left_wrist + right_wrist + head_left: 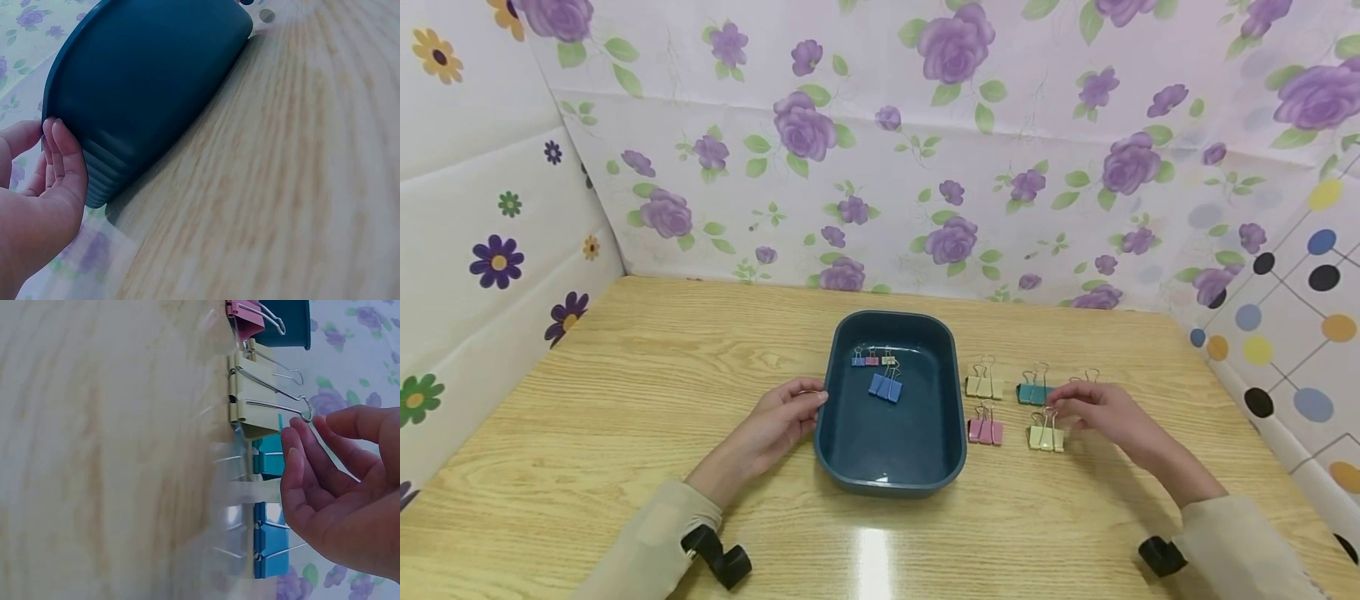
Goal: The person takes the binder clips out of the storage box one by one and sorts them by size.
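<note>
My left hand (781,421) pinches the left rim of a dark teal plastic bin (891,450), thumb over the rim and fingers against the outer wall. Inside lie a larger blue binder clip (886,387) and three small ones, blue, pink and yellow. Over the table to the right, my right hand (1101,414) has loosely bent fingers. Its fingertips are right at the wire handles of a pale yellow binder clip (256,394), which stands on the table. Behind that hand, a blue binder clip (272,550) is mostly hidden in the head view.
Right of the bin stand a cream binder clip (985,387), a teal binder clip (1032,393) and a pink binder clip (985,431). The wooden table (700,358) runs back to a flowered cloth wall (865,183), with patterned cloth on both sides.
</note>
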Demonstrator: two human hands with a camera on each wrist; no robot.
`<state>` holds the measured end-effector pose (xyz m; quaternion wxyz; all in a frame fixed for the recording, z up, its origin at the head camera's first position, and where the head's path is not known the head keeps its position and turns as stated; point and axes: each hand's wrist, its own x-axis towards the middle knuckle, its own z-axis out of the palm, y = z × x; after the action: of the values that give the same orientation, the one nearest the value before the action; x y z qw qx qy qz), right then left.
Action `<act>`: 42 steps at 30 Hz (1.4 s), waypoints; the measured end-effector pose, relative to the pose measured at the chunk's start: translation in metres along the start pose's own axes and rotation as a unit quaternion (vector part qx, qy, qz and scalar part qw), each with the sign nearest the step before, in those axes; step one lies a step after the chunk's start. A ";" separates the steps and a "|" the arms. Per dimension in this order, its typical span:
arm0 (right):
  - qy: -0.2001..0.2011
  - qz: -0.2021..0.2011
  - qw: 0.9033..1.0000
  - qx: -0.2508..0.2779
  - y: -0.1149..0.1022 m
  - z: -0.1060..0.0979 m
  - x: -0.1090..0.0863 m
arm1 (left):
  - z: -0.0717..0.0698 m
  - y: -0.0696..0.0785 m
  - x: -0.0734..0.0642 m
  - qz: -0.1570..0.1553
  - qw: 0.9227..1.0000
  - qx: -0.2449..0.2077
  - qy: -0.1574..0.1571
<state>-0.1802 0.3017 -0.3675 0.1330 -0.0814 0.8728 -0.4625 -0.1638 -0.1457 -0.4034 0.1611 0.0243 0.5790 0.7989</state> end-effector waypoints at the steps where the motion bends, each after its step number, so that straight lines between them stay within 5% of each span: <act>1: 0.004 -0.001 1.000 -0.006 -0.001 -0.001 0.000 | 0.000 0.000 0.000 0.000 1.000 -0.001 0.000; 11: 0.046 -0.013 0.999 -0.017 -0.027 -0.005 0.009 | -0.001 -0.001 0.001 0.000 1.000 -0.003 -0.001; 30: -0.004 -0.045 0.998 -0.036 -0.093 0.019 0.040 | 0.000 -0.001 0.001 -0.005 1.000 -0.007 0.001; 42: -0.042 -0.039 0.998 -0.014 -0.121 0.055 0.062 | -0.001 0.001 0.000 -0.010 1.000 -0.009 0.002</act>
<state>-0.2200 0.1748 -0.3064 0.1502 -0.1362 0.8693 -0.4508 -0.1643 -0.1466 -0.4032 0.1677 0.0154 0.5725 0.8024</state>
